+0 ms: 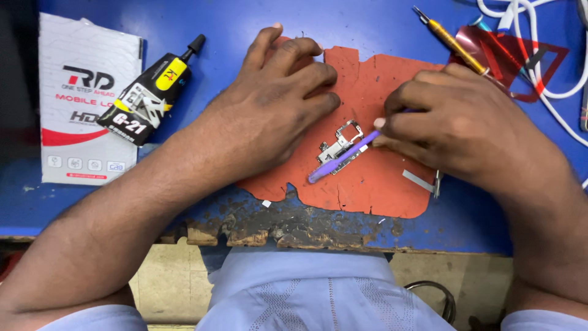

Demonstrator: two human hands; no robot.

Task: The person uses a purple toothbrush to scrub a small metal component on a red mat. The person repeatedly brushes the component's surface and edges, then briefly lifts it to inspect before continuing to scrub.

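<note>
A worn blue workbench [184, 27] carries an orange mat [380, 184]. On the mat's middle lies a small metal circuit part [339, 146]. The right hand [465, 125] pinches a purple tool [340, 160] whose tip rests on that part. The left hand [275, 104] lies flat, holding nothing, just left of it. A black glue tube [153, 92] sits far left beside a white packet [79, 98].

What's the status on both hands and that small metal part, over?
Left hand flat on orange mat. Right hand holds purple tool, tip across metal part. Nothing blocking.
</note>
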